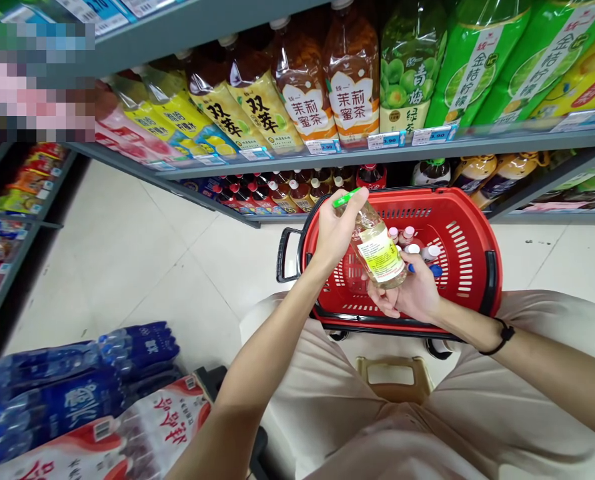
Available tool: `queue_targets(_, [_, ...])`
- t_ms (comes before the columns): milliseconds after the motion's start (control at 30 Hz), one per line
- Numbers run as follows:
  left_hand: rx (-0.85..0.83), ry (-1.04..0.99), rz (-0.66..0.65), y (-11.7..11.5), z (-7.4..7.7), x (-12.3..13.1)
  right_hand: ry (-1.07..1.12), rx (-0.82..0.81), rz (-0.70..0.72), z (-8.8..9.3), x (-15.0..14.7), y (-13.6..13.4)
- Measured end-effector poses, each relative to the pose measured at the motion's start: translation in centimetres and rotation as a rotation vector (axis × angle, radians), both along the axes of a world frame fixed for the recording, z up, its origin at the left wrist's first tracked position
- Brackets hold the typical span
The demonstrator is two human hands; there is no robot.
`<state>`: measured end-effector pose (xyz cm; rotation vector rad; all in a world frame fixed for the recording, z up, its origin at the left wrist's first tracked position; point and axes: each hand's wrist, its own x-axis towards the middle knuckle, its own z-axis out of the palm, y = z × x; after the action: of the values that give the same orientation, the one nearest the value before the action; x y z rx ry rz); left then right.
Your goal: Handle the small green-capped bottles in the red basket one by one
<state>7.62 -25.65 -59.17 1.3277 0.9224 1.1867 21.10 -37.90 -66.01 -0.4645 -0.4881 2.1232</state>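
A clear drink bottle (pixel 377 250) with a green cap and a yellow-and-white label tilts over the red shopping basket (pixel 463 293). My left hand (pixel 338 227) is closed around its neck and cap. Under the bottle's base, my right hand (pixel 411 293) supports it with fingers curled below; a black band circles that wrist. Several bottles with pink, white and blue caps (pixel 430 253) stand inside the basket, partly hidden by my right hand and the held bottle.
Large tea and juice bottles (pixel 350 77) line the shelf ahead, above a lower shelf of smaller bottles (pixel 282 193). Packs of blue water bottles (pixel 67 393) lie at the lower left. A beige stool (pixel 390 373) shows between my legs. Snack shelves (pixel 22 200) stand left.
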Motion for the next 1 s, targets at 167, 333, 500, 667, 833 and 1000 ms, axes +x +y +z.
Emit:
queue_targets(167, [-0.054,0.052,-0.01,0.5,-0.5,-0.2,0.035,0.003,0.098,-0.5,0.1,-0.1])
queue_targets(333, [-0.092,0.058,-0.067,0.6,-0.4,-0.2,0.006,0.04,0.105,-0.7,0.2,0.0])
queue_targets(500, [-0.057,0.164,-0.156,1.2,0.0,-0.8,-0.105,0.071,0.054,-0.6,0.0,-0.2])
queue_targets(667, [0.095,0.522,-0.49,2.9,1.3,-3.7,-0.537,0.151,-0.138,-1.7,-0.6,-1.2])
queue_targets(833, [-0.148,0.743,-0.852,4.0,2.3,-6.7,-0.988,0.305,-0.046,-3.1,-0.6,-2.2])
queue_targets(1000, [-0.183,0.814,-1.108,3.7,1.9,-6.9,-1.492,0.619,0.163,-3.1,0.3,-1.3])
